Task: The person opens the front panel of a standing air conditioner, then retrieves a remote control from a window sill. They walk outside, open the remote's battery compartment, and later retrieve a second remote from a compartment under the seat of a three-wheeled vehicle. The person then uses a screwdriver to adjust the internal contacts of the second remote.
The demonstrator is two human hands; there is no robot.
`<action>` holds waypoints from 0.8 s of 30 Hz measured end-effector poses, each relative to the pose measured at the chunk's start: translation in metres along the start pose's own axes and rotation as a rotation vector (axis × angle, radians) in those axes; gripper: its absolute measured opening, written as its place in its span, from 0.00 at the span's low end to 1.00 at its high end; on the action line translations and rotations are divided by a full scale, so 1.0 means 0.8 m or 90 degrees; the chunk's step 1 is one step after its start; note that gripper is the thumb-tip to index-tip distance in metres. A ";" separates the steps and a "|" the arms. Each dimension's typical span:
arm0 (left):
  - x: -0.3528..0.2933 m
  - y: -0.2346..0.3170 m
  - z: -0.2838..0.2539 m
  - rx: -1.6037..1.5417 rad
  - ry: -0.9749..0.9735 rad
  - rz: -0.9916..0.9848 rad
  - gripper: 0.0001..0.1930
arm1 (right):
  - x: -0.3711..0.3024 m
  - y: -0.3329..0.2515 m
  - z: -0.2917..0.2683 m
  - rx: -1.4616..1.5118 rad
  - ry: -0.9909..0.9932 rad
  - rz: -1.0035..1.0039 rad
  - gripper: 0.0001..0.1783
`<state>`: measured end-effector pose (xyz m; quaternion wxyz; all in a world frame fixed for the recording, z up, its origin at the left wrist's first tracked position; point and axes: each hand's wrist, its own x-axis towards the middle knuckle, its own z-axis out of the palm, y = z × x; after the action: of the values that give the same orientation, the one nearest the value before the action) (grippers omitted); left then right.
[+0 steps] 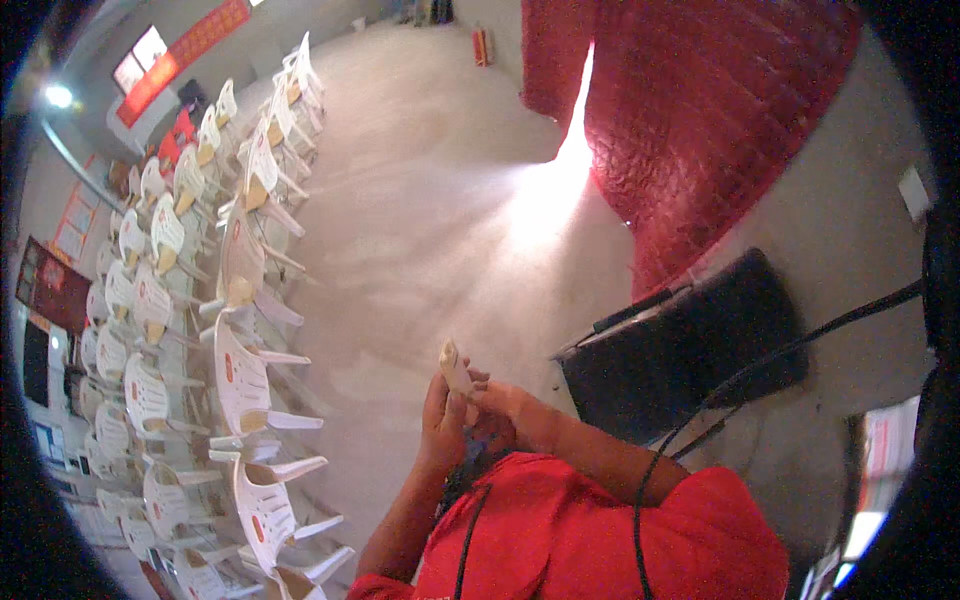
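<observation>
Between left hand [437,418] and right hand [500,402] we grasp a pale slab [454,366], its lower end hidden, its kind unclear. White chairs [240,380] stand in rows on the greyish floor [400,230].

A bright red fabric shirt [530,540] with short sleeves [735,515] leaves the forearms [600,445] bare. A thin black cord [468,540] and a thicker black cable [638,510] cross it. Dark bluish cloth [482,448], possibly trousers, shows blurrily beyond.
</observation>
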<state>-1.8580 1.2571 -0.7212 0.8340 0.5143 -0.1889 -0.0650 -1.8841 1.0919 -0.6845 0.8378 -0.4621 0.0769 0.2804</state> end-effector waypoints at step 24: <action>0.489 0.222 -0.120 0.349 -0.608 -0.087 0.19 | 0.228 -0.260 0.113 0.031 0.191 -0.298 0.32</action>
<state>-1.4767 1.3013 -0.5057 0.4852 0.6372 -0.5220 -0.2933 -1.6320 1.1520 -0.5528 0.8700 -0.4832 0.0978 0.0058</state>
